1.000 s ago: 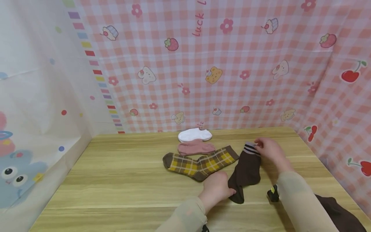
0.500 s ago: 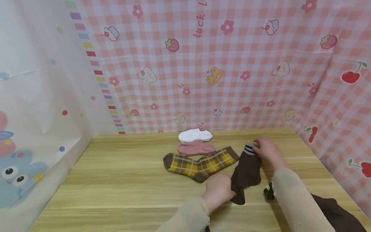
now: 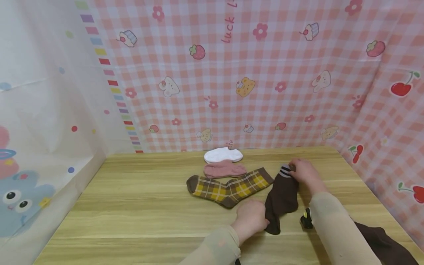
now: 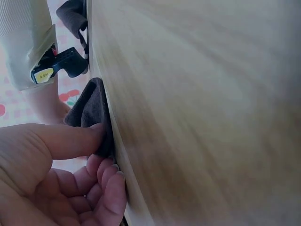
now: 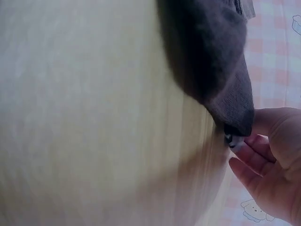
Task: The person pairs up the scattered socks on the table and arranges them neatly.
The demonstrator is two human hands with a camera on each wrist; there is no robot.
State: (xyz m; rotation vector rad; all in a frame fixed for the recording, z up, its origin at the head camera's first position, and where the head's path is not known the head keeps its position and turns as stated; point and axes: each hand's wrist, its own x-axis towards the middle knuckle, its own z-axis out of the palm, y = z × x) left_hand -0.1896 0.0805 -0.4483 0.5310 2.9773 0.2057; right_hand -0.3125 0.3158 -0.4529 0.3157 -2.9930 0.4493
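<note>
A dark brown sock (image 3: 284, 193) with a grey, black-striped cuff lies on the table's right half. My left hand (image 3: 250, 218) pinches its toe end between thumb and fingers; the left wrist view has the brown fabric (image 4: 89, 108) under the thumb. At the striped cuff, my right hand (image 3: 304, 173) holds the edge between thumb and fingertips. The right wrist view shows the sock (image 5: 211, 61) stretching away from the right hand (image 5: 275, 160). A yellow-and-brown plaid sock (image 3: 228, 187) lies flat just left of it.
Behind the plaid sock lie a pink sock (image 3: 223, 169) and a white low-cut sock (image 3: 222, 154). More dark brown fabric (image 3: 384, 241) rests by the right forearm. The wooden table (image 3: 132, 206) meets a pink checked cloth (image 3: 205, 73) at the back.
Both hands stay at the same ends of the brown sock. The left hand has shifted slightly right, and the right hand and forearm slightly left.
</note>
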